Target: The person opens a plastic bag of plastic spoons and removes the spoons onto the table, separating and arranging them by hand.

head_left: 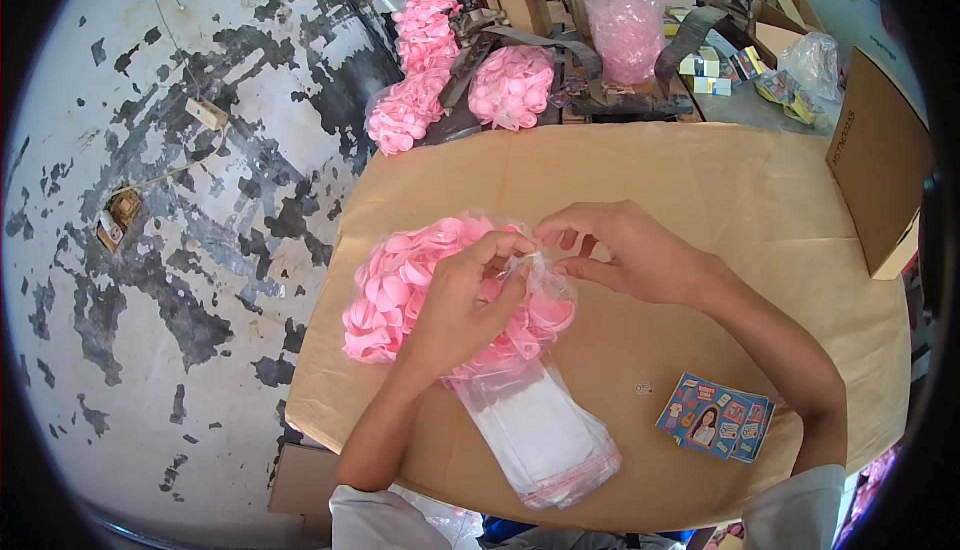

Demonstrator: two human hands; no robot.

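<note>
A clear plastic bag full of pink, rounded, petal-like pieces (393, 285) lies on the brown-paper-covered table (690, 180). At its gathered neck, my left hand (472, 290) is closed on the twisted plastic. From the other side my right hand (625, 250) pinches the same neck between thumb and fingers. Whether the neck is knotted or tied is too small to make out. Partly under the bag's near edge lies a stack of flat clear plastic sleeves (545, 435), whitish with a pink strip at the near end.
Blue printed cards (708, 415) lie overlapping near my right forearm, with a small tag (644, 388) beside them. Behind the table stand more bags of pink pieces (511, 88) and a tall clear bag (628, 30). A cardboard panel (878, 165) rises at the right edge.
</note>
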